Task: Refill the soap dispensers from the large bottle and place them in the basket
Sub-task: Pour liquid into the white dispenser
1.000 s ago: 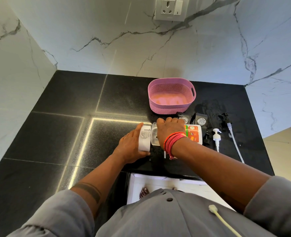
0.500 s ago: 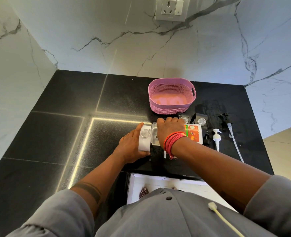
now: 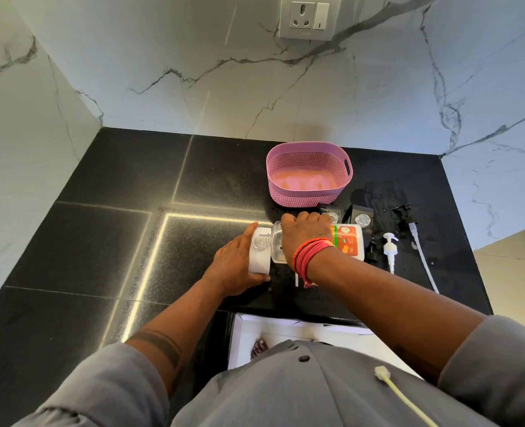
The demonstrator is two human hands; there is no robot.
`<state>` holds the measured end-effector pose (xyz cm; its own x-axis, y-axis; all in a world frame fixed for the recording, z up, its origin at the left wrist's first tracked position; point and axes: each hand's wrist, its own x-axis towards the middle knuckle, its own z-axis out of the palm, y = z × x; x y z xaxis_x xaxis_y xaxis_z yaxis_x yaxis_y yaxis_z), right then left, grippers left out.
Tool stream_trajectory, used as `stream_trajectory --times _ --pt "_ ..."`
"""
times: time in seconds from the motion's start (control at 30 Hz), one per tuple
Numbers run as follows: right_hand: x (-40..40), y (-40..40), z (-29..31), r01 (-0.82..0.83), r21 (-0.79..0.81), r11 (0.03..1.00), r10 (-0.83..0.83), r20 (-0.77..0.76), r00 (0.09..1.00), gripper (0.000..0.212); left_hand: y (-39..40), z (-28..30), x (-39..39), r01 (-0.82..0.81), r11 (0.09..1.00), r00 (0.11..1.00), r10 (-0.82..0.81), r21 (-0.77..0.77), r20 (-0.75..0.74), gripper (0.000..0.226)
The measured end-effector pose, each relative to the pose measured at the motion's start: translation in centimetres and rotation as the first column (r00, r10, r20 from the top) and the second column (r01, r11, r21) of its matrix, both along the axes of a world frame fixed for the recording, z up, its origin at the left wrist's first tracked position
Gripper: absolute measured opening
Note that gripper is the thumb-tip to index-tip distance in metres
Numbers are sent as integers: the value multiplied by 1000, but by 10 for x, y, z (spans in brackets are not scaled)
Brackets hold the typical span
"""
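The large clear bottle (image 3: 349, 245) with an orange label lies tipped on its side, and my right hand (image 3: 304, 235) grips it from above. Its neck points left into the mouth of a white soap dispenser (image 3: 259, 254), which my left hand (image 3: 233, 266) holds against the black counter. Behind them stands the pink perforated basket (image 3: 307, 197) with nothing in it. Two black dispensers (image 3: 363, 220) with open mouths stand just right of my right hand, the nearer one (image 3: 332, 215) partly hidden by it.
A white pump head (image 3: 390, 246) and a black pump head (image 3: 404, 211) with a long clear tube (image 3: 421, 254) lie on the counter at the right. Marble walls close in the back and left. The counter's front edge (image 3: 285, 312) runs just below my wrists.
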<state>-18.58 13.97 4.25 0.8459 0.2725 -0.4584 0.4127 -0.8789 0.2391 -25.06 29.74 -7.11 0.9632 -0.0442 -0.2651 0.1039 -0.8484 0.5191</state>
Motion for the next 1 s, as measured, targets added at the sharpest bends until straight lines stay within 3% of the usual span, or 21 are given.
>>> stream_trajectory --times 0.4,0.57,1.0 --pt "0 2 3 14 -20 1000 -14 -27 1000 65 0 0 0 0 1000 1000 0 -8 7 137" --pt "-1 1 2 8 -9 1000 -7 7 1000 56 0 0 0 -5 1000 1000 5 -5 13 137" --pt "2 5 7 20 -49 999 -23 -47 999 73 1 -1 -1 -4 1000 1000 4 -13 16 138"
